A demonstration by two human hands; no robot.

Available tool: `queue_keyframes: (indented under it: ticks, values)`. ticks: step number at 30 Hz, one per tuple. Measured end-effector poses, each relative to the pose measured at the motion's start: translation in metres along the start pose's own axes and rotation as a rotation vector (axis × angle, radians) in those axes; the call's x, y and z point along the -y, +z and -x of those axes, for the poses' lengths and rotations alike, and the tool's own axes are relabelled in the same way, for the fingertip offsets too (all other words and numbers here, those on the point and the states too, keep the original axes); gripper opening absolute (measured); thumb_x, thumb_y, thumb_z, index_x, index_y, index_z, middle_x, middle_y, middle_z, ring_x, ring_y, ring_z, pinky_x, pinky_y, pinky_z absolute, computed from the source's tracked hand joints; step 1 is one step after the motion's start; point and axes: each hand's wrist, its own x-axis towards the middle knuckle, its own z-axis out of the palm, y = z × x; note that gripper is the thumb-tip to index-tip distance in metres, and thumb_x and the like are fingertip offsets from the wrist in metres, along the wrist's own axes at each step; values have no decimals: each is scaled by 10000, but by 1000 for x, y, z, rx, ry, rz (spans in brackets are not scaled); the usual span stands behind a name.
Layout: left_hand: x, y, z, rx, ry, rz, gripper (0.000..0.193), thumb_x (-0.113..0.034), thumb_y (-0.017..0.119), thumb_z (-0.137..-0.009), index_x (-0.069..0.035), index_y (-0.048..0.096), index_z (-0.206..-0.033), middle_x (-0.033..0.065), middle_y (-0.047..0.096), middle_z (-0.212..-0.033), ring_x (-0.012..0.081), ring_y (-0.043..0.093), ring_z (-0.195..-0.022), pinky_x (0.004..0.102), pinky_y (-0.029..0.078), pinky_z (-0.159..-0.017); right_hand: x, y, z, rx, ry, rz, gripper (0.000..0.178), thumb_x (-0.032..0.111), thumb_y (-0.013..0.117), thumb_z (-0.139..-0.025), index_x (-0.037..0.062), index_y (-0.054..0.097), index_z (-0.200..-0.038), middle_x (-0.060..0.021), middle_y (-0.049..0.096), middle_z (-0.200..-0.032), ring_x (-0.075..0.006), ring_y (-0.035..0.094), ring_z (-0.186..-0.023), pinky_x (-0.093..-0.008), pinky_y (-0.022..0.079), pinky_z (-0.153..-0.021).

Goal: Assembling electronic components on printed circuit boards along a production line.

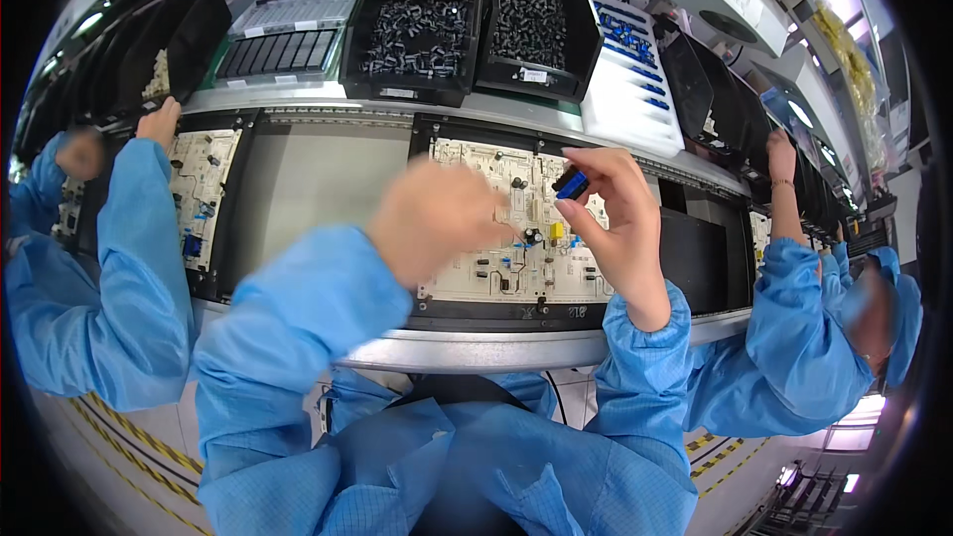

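Between the thumb and fingertips of my right hand (pixel 627 228) is a small blue and black block-shaped electronic component (pixel 571 184), held just above a pale circuit board (pixel 452 283). My left hand (pixel 437 218) hangs over the left half of the same board. Motion smears its fingers, so what they hold, if anything, cannot be made out. The board lies in a black frame (pixel 467 316) and bears several small parts, among them a yellow block (pixel 557 230) and a round dark capacitor (pixel 533 236). My hands and forearms cover parts of the board.
Behind the board stand two black bins (pixel 414 85) of small dark cylindrical parts. To their right lies a white foam tray (pixel 627 111) with rows of blue parts. Co-workers in blue sleeves (pixel 149 258) work on both sides. Another framed board (pixel 206 174) sits at the left.
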Motion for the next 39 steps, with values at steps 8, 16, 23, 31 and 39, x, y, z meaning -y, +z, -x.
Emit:
queue_keyframes:
  ticks: [8, 16, 23, 31, 39]
  values:
    - [184, -69, -38, -288, -688, -138, 211, -230, 565, -857, -32, 617, -906, 53, 610, -752, 160, 562, -646, 270, 451, -616, -8, 5, -6, 35, 23, -230, 371, -91, 660, -670, -44, 551, -1021, -122, 538, -1023, -182, 528, -937, -279, 428, -810]
    - [300, -45, 5, 36, -727, -694, 430, -355, 581, -822, -140, 481, -1181, 104, 537, -1118, 291, 517, -1042, 405, 447, -841, -15, 10, -11, 27, 79, -228, 328, -76, 663, -682, 31, 478, -931, -85, 550, -937, -114, 503, -805, -235, 411, -762]
    - [303, -16, 24, 392, -1010, -658, 678, -634, 288, -851, -224, 258, -1390, 60, 211, -1454, 240, 217, -1331, 454, 152, -1075, -22, 2, -4, -17, 273, -190, 129, -46, 570, -800, 1, 526, -911, -1, 537, -657, -31, 484, -539, -161, 362, -478]
    - [291, -22, 21, 429, -1046, -630, 636, -595, 270, -873, -217, 277, -1384, 48, 194, -1460, 246, 205, -1332, 428, 125, -1086, -23, 9, -3, -43, 447, -401, 120, 25, 506, -870, 10, 512, -989, -26, 553, -671, -61, 491, -511, -185, 396, -471]
    - [283, -26, 43, 329, -849, -673, 702, -654, 337, -828, -188, 343, -1353, 73, 315, -1403, 307, 267, -1293, 455, 167, -1060, -30, 21, -5, 22, 378, -394, 185, 11, 475, -881, 10, 455, -1066, -66, 594, -766, -101, 555, -623, -210, 449, -585]
